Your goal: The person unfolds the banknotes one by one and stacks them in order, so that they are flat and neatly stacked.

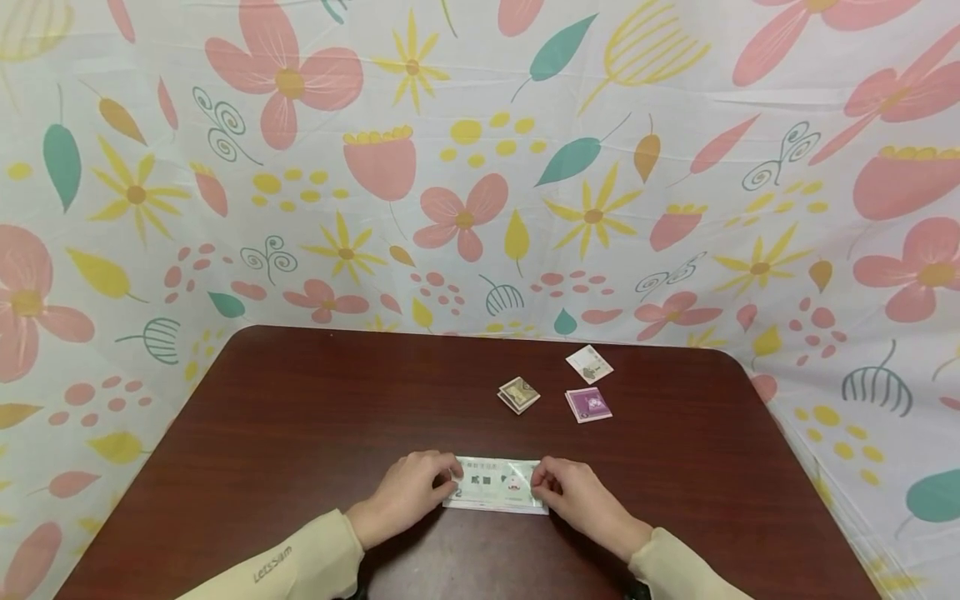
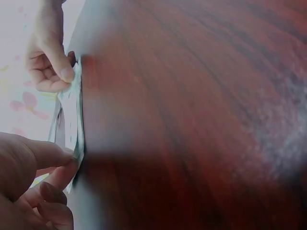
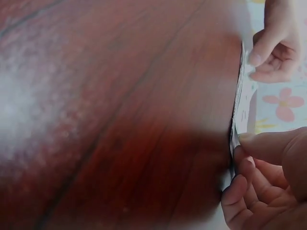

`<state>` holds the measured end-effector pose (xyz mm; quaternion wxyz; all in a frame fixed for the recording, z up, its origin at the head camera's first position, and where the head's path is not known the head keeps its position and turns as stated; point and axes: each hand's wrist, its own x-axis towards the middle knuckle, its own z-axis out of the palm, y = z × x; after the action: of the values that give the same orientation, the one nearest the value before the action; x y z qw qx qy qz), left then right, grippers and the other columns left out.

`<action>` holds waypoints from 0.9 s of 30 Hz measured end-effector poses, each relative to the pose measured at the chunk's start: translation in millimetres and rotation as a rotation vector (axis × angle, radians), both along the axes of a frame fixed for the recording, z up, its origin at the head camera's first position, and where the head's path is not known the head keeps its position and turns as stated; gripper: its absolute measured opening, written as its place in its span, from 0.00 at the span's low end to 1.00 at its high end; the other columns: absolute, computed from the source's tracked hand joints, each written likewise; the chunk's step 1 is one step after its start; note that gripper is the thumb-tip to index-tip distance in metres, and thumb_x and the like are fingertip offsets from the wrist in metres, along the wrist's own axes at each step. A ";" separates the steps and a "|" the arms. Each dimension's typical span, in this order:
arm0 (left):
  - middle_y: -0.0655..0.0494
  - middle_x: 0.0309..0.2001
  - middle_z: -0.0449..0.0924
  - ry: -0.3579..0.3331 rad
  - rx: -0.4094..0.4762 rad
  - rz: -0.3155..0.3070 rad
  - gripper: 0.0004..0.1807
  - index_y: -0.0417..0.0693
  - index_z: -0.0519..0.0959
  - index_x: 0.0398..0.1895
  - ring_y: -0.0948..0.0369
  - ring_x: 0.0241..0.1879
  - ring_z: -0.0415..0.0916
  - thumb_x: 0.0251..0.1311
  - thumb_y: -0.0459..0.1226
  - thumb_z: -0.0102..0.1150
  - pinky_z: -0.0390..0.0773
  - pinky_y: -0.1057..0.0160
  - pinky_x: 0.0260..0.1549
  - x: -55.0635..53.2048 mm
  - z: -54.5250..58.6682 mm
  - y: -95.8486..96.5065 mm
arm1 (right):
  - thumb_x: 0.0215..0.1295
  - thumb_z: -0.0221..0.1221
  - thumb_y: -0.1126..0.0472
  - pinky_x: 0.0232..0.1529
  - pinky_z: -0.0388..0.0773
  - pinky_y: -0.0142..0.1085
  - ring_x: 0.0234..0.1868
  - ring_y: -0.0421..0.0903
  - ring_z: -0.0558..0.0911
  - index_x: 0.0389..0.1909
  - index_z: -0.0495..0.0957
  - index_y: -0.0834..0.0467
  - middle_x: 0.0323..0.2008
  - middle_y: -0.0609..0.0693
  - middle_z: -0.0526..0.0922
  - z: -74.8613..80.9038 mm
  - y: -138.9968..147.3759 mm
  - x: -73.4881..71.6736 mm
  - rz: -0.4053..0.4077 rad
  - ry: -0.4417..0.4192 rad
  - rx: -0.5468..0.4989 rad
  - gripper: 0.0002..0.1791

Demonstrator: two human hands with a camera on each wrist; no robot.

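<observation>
A flat stack of pale green banknotes (image 1: 489, 493) lies lengthwise near the front of the table, with dark characters and a figure 2 on the top note. My left hand (image 1: 411, 493) pinches its left end between thumb and fingers. At the opposite end, my right hand (image 1: 583, 502) pinches the notes the same way. In the left wrist view the stack (image 2: 73, 112) appears edge-on, several layers thick, the thumb on top and fingertips below. From the right wrist, the right thumb (image 3: 268, 146) presses on the top note, where the layers part slightly.
Farther back on the dark wooden table (image 1: 300, 417) lie a folded brownish note (image 1: 519, 395), a folded purple note (image 1: 588, 405) and a pale folded note (image 1: 589, 364). A flower-patterned cloth (image 1: 465, 275) hangs behind the table and along its sides.
</observation>
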<state>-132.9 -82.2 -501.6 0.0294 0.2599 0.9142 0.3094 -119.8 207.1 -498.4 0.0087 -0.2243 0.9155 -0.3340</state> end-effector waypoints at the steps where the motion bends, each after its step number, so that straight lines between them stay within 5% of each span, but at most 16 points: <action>1: 0.60 0.33 0.85 0.009 -0.012 -0.005 0.06 0.51 0.86 0.39 0.67 0.31 0.81 0.62 0.31 0.70 0.77 0.64 0.29 -0.4 -0.6 0.3 | 0.63 0.68 0.69 0.29 0.73 0.28 0.27 0.28 0.71 0.32 0.80 0.54 0.25 0.36 0.75 0.2 -0.4 -0.4 -0.002 -0.005 0.005 0.08; 11: 0.64 0.30 0.75 0.112 -0.094 -0.039 0.06 0.52 0.85 0.40 0.71 0.24 0.70 0.64 0.32 0.68 0.69 0.67 0.20 1.9 0.6 2.5 | 0.62 0.67 0.70 0.27 0.71 0.29 0.25 0.29 0.69 0.31 0.81 0.54 0.23 0.36 0.74 4.1 -2.3 -2.4 0.017 -0.013 0.051 0.08; 20: 0.63 0.35 0.73 0.045 -0.093 -0.078 0.07 0.53 0.82 0.47 0.72 0.24 0.67 0.69 0.35 0.66 0.68 0.69 0.20 3.7 -3.0 -3.7 | 0.62 0.68 0.68 0.29 0.72 0.30 0.27 0.31 0.71 0.32 0.82 0.54 0.25 0.36 0.73 7.3 3.2 -4.6 0.075 -0.008 0.062 0.07; 27: 0.63 0.35 0.73 0.077 -0.106 -0.067 0.09 0.52 0.81 0.48 0.72 0.24 0.67 0.67 0.35 0.67 0.68 0.69 0.20 4.6 -5.0 -4.8 | 0.67 0.68 0.62 0.34 0.77 0.31 0.31 0.31 0.76 0.34 0.83 0.51 0.28 0.36 0.79 20.0 30.8 -27.1 0.086 -0.060 0.049 0.04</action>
<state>-128.3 -87.1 -506.7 0.0182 0.3001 0.9206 0.2492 -147.0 237.8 -478.4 0.0562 -0.2531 0.9122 -0.3174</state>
